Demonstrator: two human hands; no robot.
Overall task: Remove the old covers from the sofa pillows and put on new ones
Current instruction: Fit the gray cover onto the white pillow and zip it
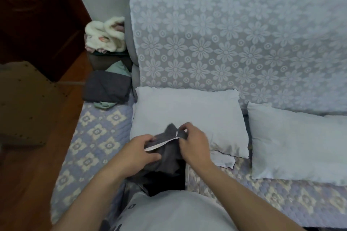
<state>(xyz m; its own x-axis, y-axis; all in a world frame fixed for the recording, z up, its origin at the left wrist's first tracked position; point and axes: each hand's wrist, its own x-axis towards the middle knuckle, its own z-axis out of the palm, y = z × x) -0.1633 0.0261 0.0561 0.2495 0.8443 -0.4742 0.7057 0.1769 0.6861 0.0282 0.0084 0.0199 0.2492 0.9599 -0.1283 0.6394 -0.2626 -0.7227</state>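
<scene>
**On the sofa seat: a dark cover's zip being worked**

Over the sofa's (97,133) quilted seat, both hands hold a dark grey cover (167,157) bunched up in front of the person. The left hand (139,153) grips the fabric beside the pale zip tape (157,145); the right hand (193,143) pinches at the zip pull where the tape ends. Two bare white pillows (189,110) and (293,142) lie on the seat against the backrest, the nearer one just behind the cover. This looks like the step of opening a new cover's zip before filling it, though whether the cover is old or new cannot be told. Next, the mouth likely needs to be spread wide and a pillow corner fed in.

A lace floral throw (225,43) drapes the backrest. Folded dark and green fabrics (108,88) sit at the seat's left end, a fluffy cream bundle (105,36) above them, with reddish wood flooring (28,174) beyond.
</scene>
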